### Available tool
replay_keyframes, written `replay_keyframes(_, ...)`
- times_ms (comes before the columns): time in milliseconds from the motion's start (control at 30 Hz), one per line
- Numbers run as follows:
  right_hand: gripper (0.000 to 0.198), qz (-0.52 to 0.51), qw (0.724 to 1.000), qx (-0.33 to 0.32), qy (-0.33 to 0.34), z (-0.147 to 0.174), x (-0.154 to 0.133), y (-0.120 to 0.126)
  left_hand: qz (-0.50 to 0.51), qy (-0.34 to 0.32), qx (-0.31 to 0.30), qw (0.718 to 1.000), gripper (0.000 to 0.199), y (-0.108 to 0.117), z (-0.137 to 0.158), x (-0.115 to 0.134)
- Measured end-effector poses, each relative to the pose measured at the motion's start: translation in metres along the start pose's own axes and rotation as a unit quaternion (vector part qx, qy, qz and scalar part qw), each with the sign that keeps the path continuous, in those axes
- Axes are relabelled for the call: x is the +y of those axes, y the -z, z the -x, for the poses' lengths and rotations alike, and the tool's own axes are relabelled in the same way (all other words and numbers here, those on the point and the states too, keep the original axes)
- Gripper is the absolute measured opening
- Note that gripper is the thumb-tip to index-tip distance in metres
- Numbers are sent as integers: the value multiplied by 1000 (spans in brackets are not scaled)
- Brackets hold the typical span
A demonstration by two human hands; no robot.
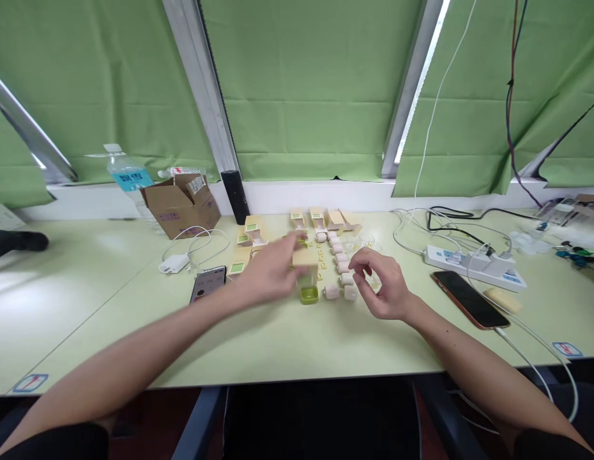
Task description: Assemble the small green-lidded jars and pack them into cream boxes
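My left hand [273, 271] reaches over the middle of the desk, smeared by motion. A small cream box [304, 257] stands at its fingertips, between finger and thumb; whether they grip it is unclear. Just below that box sits a green square tray-like piece [309, 294]. My right hand [383, 284] is curled, index finger and thumb nearly meeting; anything between them is too small to make out. Beside it runs a row of pale pink-white cylindrical pieces [342, 258]. Tiny yellow-green pieces [320, 262] lie in a line left of the row.
More cream boxes [317, 217] stand behind, others with green panels [237, 268] at left. A phone [208, 284], charger [175, 263], cardboard box [182, 207] and bottle [129, 176] are on the left. A power strip [474, 267] and dark phone [469, 299] lie right, among cables.
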State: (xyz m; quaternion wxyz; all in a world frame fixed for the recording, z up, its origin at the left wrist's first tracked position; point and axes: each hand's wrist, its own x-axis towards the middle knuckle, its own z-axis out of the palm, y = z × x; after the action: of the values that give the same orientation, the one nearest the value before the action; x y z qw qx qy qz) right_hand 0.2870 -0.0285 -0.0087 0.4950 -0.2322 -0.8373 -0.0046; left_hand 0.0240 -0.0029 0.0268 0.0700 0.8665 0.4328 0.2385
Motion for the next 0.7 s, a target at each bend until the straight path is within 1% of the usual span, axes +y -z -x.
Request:
replay_keyframes(100,29,7,1000,7,0,-2,1,2,-61,80,12,995,59,31,-65,-32)
replay_keyframes(167,30,13,1000,2,6,-2,1,2,-121,120,4,985,63,41,-108,-59)
replay_keyframes(233,32,22,1000,-8,15,-2,1,1,-182,159,-22,970,69,40,-144,-86)
replay_keyframes(267,33,27,999,-13,20,-2,1,0,-207,184,-50,960,74,36,-158,-98)
replay_keyframes(300,34,34,999,-19,23,-1,1,0,-215,195,-61,955,77,30,-169,-108)
replay_keyframes(333,35,41,999,-25,25,0,1,0,-220,204,-70,952,81,23,-176,-118)
replay_keyframes(400,36,51,998,-38,25,1,2,-1,-227,217,-89,945,80,6,-185,-133)
replay_keyframes(467,37,52,997,-49,23,2,2,-1,-234,229,-102,939,76,-11,-186,-145)
replay_keyframes(567,38,46,997,-58,23,2,0,-2,-246,229,-111,935,63,-33,-182,-158)
replay_keyframes(633,39,44,997,-60,27,2,-1,-2,-256,222,-114,934,58,-42,-179,-164)
replay_keyframes(700,38,46,997,-61,30,2,-2,-2,-270,215,-112,932,61,-43,-179,-166)
